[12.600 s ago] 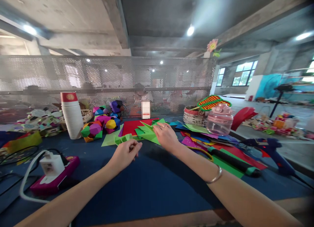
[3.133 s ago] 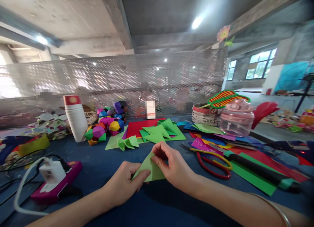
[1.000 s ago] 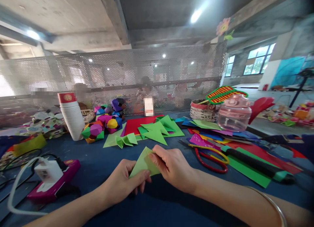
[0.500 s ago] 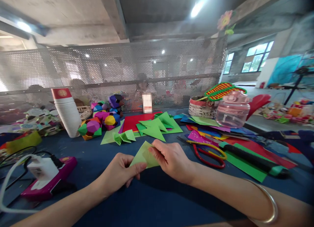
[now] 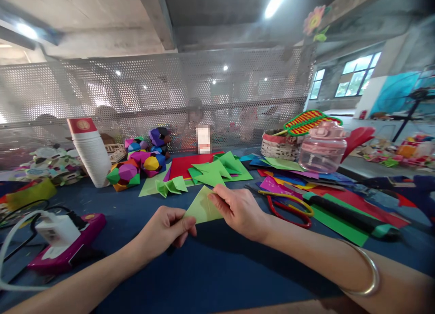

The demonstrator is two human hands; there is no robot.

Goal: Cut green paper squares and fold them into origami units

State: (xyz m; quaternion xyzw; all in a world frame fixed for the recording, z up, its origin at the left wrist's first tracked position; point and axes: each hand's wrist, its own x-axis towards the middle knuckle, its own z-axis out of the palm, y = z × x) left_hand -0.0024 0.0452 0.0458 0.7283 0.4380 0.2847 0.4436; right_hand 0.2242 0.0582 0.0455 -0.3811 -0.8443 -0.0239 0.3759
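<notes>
Blue tabletop (image 5: 176, 273) spreads beneath the green paper (image 5: 203, 209), held mid-scene; your left hand (image 5: 168, 225) pinches its left corner, your right hand (image 5: 241, 210) its right side. Scissors (image 5: 268, 194) lie right.

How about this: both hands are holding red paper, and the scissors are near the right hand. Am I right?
Not quite: in the head view, the paper held by the left hand and right hand is light green, not red. The scissors are near the right hand.

The bare right hand (image 5: 243, 213) hides part of the pale-green folded paper (image 5: 203, 206); the view's right edge cuts off the blurred dark-blue glue gun (image 5: 419, 186).
</notes>
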